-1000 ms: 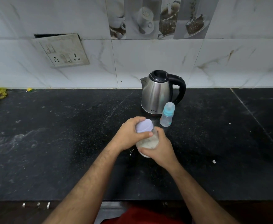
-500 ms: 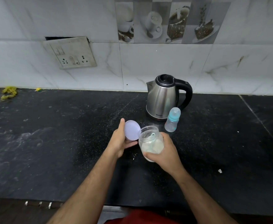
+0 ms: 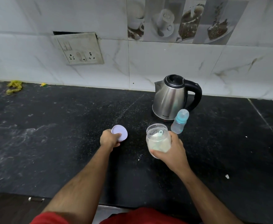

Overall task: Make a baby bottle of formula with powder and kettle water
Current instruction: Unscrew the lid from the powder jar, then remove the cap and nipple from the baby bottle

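My right hand (image 3: 173,151) grips a clear plastic jar of pale formula powder (image 3: 158,139), lidless, with a small teal scoop lying inside. My left hand (image 3: 109,139) holds the jar's lilac lid (image 3: 119,133) low over the black counter, well left of the jar. A small baby bottle (image 3: 179,121) with a teal collar and clear cap stands upright just behind the jar. The steel kettle (image 3: 169,101) with black lid and handle stands right behind the bottle, near the wall.
The black stone counter (image 3: 51,135) carries scattered white specks and a white crumb (image 3: 227,176) at the right. Yellow scraps (image 3: 13,88) lie at the far left by the wall. A socket plate (image 3: 79,49) hangs on the tiled wall.
The lid came off the jar. My left hand carried it left and down toward the counter, while my right hand kept the jar and shifted slightly right.
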### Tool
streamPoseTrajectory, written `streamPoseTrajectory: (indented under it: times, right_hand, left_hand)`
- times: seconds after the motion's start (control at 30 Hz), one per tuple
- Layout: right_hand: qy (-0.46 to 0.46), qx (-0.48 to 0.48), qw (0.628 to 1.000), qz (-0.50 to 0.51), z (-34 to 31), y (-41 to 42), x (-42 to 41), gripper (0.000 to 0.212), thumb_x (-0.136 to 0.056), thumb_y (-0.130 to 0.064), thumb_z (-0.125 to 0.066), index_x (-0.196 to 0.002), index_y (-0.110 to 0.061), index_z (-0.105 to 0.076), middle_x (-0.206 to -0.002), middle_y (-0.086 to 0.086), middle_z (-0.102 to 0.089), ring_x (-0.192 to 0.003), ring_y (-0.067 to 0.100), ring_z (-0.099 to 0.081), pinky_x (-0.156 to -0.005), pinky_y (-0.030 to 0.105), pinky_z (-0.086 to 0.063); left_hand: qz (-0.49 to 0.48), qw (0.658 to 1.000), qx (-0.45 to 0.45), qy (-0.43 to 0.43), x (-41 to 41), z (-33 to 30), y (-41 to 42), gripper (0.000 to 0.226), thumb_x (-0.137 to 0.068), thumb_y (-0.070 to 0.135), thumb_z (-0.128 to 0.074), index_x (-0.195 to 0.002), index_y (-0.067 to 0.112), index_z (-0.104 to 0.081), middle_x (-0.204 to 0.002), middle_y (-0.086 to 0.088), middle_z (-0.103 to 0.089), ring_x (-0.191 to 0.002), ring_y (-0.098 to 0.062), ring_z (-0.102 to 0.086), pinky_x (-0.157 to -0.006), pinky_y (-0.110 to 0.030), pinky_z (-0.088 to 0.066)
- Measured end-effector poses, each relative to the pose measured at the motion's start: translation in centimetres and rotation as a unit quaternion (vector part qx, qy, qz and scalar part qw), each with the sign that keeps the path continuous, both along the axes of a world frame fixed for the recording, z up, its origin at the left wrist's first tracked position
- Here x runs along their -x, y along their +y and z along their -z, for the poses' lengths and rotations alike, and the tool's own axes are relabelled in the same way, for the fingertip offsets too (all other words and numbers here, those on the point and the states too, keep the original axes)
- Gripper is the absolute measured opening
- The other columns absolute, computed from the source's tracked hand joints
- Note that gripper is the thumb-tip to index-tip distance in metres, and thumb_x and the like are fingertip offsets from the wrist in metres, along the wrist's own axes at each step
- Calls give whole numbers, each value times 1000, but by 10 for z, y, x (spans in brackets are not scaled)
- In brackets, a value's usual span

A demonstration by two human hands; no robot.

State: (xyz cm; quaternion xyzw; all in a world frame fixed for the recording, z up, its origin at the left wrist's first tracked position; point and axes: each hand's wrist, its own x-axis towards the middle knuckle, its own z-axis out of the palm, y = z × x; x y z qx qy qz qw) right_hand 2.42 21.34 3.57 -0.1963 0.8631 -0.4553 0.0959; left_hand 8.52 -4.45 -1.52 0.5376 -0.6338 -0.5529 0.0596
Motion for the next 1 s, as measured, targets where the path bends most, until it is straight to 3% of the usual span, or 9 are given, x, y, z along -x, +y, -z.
streamPoseTrajectory:
  times: [0.1,0.2,0.3,0.57,0.73,0.8,0.87,0.93,1.0]
  right_hand:
    - [2,4,1000,5,1,-2,0,81,-48,-47,-84,-120,-35,-48,-109,-20,-52,-108,14,-54,-88,39,-53]
    - [-5,5,1000,4,3,-3,0,82,-49,-45,-86,-121,-33,-49,-112,-16,-54,-109,14,-55,-88,39,-53]
    - [-6,6,1000,6,5,-4,0,82,-49,-43,-87,-121,-30,-49,-114,-12,-56,-108,15,-55,-89,40,-53]
    - [-16,20,1000,2,6,-4,-1,81,-46,-45,-84,-118,-30,-49,-112,-14,-56,-104,11,-56,-82,27,-50]
    - [-28,35,999,-1,7,-4,-2,78,-48,-40,-86,-116,-32,-49,-111,-15,-57,-102,6,-56,-79,20,-47]
    - [-31,44,999,-2,7,-5,-2,75,-45,-43,-83,-112,-35,-49,-108,-19,-57,-100,1,-56,-74,12,-41]
    - [-30,51,998,0,9,-7,-2,75,-44,-45,-80,-112,-33,-50,-109,-19,-57,-101,1,-56,-77,12,-41]
    - [-29,49,998,-2,13,-9,0,78,-46,-40,-83,-116,-29,-52,-114,-12,-57,-103,6,-55,-83,18,-42]
    - [-27,42,999,-8,19,-12,2,78,-49,-32,-88,-118,-28,-50,-117,-8,-56,-105,9,-54,-86,21,-41]
  left_hand:
    - [33,994,71,-73,-5,3,-12,36,-81,23,-77,-113,11,-65,-91,-9,-69,-61,-21,-66,-63,-35,-61]
    - [68,974,153,-150,-10,5,-15,45,-78,36,-77,-114,13,-63,-106,-13,-70,-94,-32,-68,-78,-38,-57]
    - [76,958,209,-183,-12,6,-13,53,-78,44,-76,-117,11,-61,-114,-14,-67,-108,-35,-63,-76,-37,-47]
    - [99,946,250,-179,-20,14,-13,56,-82,47,-73,-117,7,-56,-116,-17,-64,-109,-39,-60,-75,-41,-44]
    - [85,950,269,-132,-27,7,-7,57,-86,50,-68,-124,10,-54,-120,-16,-61,-108,-39,-59,-83,-45,-47]
    - [84,947,300,-76,-29,-1,-2,47,-88,46,-66,-122,14,-59,-118,-11,-63,-105,-34,-61,-85,-43,-48]
    - [110,945,307,11,-28,-9,8,28,-89,39,-66,-108,19,-67,-103,-2,-68,-89,-19,-65,-79,-34,-50]
    - [153,954,240,97,-25,-16,23,14,-89,30,-69,-97,18,-71,-84,4,-69,-69,-7,-63,-67,-25,-49]
    - [204,960,123,148,-23,-19,39,16,-91,21,-69,-104,13,-71,-83,4,-69,-68,-4,-64,-60,-22,-51]
